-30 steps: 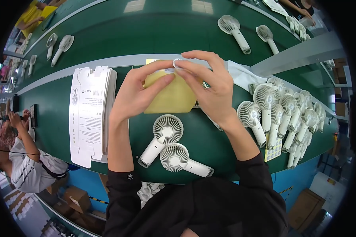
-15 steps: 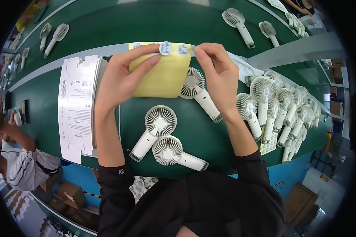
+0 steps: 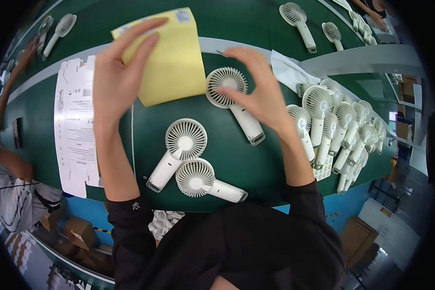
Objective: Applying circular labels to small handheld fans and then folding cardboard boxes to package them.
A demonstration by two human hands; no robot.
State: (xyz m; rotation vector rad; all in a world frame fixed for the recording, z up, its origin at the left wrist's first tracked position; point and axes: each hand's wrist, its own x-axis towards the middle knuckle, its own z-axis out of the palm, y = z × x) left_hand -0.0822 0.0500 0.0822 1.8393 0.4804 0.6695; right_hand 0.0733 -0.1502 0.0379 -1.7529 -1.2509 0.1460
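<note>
My left hand (image 3: 118, 72) pinches a yellow backing sheet (image 3: 174, 67) between thumb and fingers. A round printed label (image 3: 182, 16) shows near the sheet's top corner. My right hand (image 3: 258, 87) is open, thumb and index finger spread wide over a white handheld fan (image 3: 227, 79) that lies with its handle toward me. A thin greyish sliver shows at the index fingertip; whether it is a label or a nail I cannot make out. Two more white handheld fans, one (image 3: 184, 140) above the other (image 3: 195, 178), lie touching in front of me.
White printed cardboard sheets (image 3: 75, 130) lie at the left. Many white fans (image 3: 345, 116) are heaped at the right, beside a white cloth (image 3: 292, 72) and over a sheet of dots (image 3: 324, 169). A grey rail (image 3: 212, 46) crosses behind. Other fans lie beyond; a person's arm (image 3: 9, 92) reaches at far left.
The yellow sheet and my left hand have moved left and away from me. My right hand has left the sheet's edge, its fingers spreading over the fan. The view has shifted slightly.
</note>
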